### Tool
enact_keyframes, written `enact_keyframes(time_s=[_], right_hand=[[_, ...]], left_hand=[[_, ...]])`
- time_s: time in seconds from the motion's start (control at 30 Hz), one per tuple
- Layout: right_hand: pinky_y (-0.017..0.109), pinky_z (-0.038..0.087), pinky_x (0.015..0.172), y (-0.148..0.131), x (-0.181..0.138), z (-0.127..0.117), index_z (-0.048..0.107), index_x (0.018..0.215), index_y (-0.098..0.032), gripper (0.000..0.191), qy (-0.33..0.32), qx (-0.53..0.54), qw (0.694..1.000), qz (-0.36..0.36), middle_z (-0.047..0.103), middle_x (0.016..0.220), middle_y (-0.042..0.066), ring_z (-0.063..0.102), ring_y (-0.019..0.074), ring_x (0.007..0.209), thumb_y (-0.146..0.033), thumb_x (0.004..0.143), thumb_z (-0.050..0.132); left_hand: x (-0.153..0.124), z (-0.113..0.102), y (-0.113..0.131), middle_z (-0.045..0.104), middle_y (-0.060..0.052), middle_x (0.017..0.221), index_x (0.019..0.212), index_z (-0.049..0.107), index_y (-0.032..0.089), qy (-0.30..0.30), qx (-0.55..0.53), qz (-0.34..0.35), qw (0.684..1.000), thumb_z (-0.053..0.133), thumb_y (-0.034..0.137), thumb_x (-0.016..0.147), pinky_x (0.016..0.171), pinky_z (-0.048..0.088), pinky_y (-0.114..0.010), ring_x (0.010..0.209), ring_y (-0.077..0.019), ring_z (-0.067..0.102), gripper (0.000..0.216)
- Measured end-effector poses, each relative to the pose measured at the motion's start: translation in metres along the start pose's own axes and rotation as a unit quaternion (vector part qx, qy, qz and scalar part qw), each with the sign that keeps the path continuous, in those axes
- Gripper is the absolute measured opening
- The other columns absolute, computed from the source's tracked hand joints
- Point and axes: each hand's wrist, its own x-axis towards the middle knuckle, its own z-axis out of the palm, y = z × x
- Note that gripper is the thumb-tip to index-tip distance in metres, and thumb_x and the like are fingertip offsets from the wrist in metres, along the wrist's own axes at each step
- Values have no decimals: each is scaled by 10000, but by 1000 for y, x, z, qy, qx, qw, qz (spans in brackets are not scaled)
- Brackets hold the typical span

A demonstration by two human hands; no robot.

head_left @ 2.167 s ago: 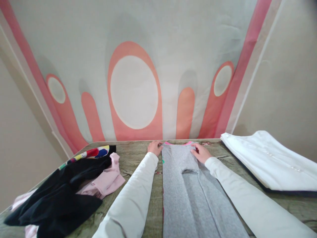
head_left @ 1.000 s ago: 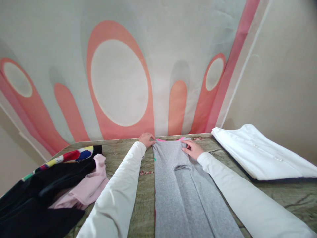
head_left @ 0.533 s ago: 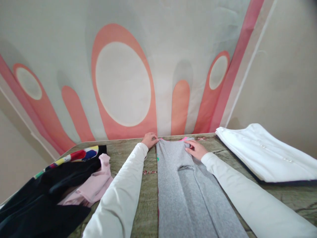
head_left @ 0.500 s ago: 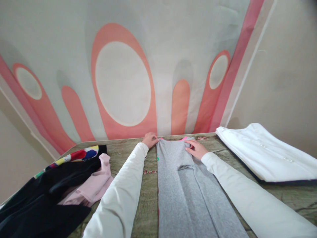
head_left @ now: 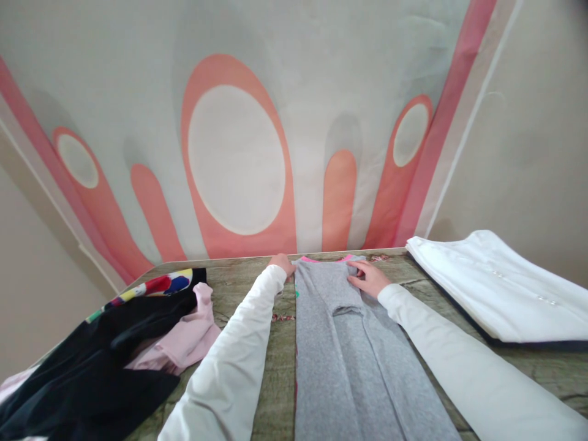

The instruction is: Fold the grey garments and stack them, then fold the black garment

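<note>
Grey leggings [head_left: 349, 361] with a pink waistband lie flat down the middle of the wooden table [head_left: 248, 288], waistband at the far edge. My left hand [head_left: 283, 263] is at the waistband's left corner, fingers curled on the cloth. My right hand [head_left: 369, 277] lies with its fingers stretched flat on the fabric near the waistband's right side. Both arms are in white sleeves.
A heap of black, pale pink and multicoloured clothes [head_left: 119, 343] fills the table's left side. A folded white garment [head_left: 496, 288] over something dark lies at the right. A wall hanging with orange and white ovals [head_left: 239, 159] rises behind the far edge.
The hands have stayed at the waistband. My left hand has shifted slightly along the corner, and the view has swung a little sideways.
</note>
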Motion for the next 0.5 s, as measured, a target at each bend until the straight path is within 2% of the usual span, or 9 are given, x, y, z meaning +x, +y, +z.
enact_keyframes(time_s=[0.13,0.3,0.4,0.5], right_hand=[[316,447,715,1,0,1,561,1109,-157,430,6,3,1000,2,545,1014,95,518,140,673,-292,700,562],[308,446,713,2,1,2,566,1108,-177,436,7,13,1000,6,550,1004,82,519,137,682,-277,684,576],[308,448,718,1,2,2,570,1100,-175,428,8,13,1000,8,548,990,77,519,136,683,-277,685,574],[313,456,723,0,1,3,573,1086,-158,415,1,16,1000,7,539,983,82,523,137,680,-276,688,566]], left_hand=[[-7,9,0,640,-44,556,600,650,161,-46,-27,-11,998,557,372,694,589,462,-225,615,-179,629,249],[-12,9,-1,660,-11,578,633,657,172,-80,-56,-23,995,495,306,727,493,454,-194,528,-138,620,230],[-14,3,-6,659,-29,579,600,644,168,-80,-47,-31,995,493,322,724,508,460,-212,544,-155,624,249],[-17,-4,-3,662,-73,624,591,627,156,-56,-17,-31,998,528,313,692,592,472,-270,638,-210,633,211]])
